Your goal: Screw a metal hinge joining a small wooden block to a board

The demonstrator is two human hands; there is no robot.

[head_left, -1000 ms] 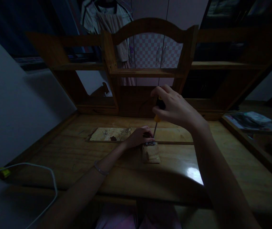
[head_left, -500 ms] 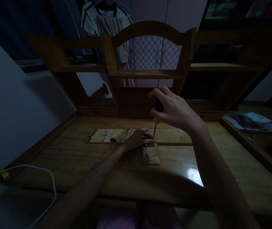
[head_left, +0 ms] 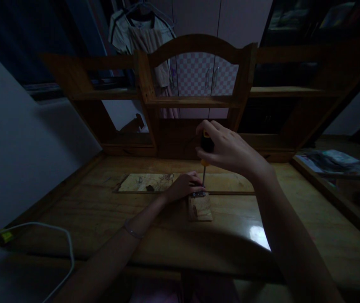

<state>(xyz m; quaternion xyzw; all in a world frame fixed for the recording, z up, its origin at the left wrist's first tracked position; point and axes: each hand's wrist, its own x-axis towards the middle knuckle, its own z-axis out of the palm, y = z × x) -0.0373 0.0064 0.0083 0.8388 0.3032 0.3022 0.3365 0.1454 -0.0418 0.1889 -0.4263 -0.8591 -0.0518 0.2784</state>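
Note:
My right hand (head_left: 227,149) is closed round the black and yellow handle of a screwdriver (head_left: 205,147). The screwdriver stands nearly upright, its tip down at a small metal hinge (head_left: 198,194). The hinge sits at the far edge of a small wooden block (head_left: 200,208) on the desk. My left hand (head_left: 184,185) rests beside the hinge with its fingers curled at the screwdriver's tip; what they pinch is too small to see. A long flat wooden board (head_left: 154,182) lies just behind the block.
The wooden desk (head_left: 104,214) carries a shelf unit (head_left: 195,101) at its back. A white cable (head_left: 56,235) with a yellow tag lies at the left edge. Papers (head_left: 334,160) lie on a side surface at right. Clothes hang behind the shelves.
My right hand has shifted its grip round the screwdriver handle and sunk slightly. The left hand and block have stayed put. The view has tilted a little.

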